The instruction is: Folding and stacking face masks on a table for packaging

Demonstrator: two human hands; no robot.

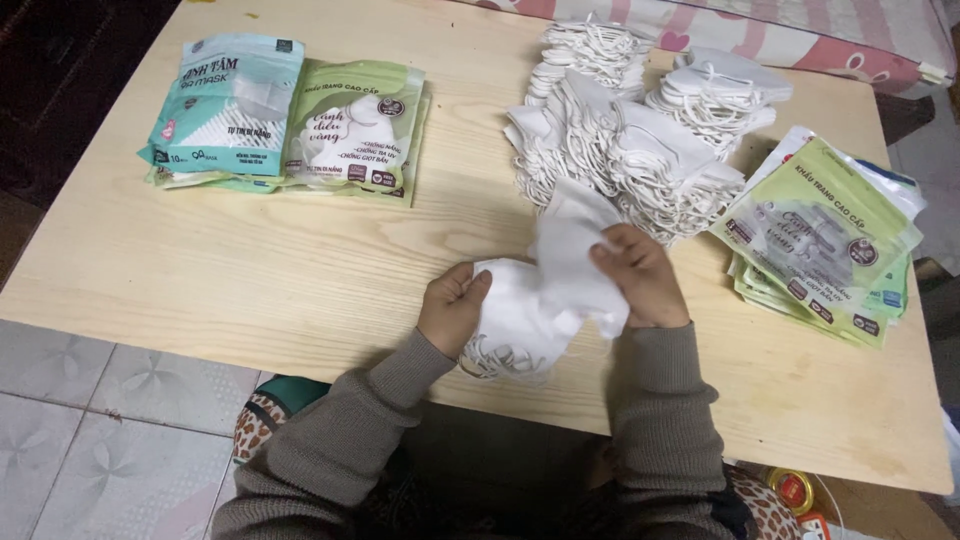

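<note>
Masks: white stack point(530, 300) pinched by left hand point(450, 308) and right hand point(638, 275) fingers.
Surface: pale wood point(250, 270), tiled floor point(90, 420) beside.
Packets: green pile point(820, 240), masks inside.

Left hand point(452, 305) and right hand point(640, 275) gripping white masks point(545, 300), wooden table point(250, 270), mask piles point(630, 150)

Pale wooden table point(250, 270); heaped white masks point(620, 150) at centre, green pouches point(285, 115) left, pouch stack point(825, 235) right
</note>
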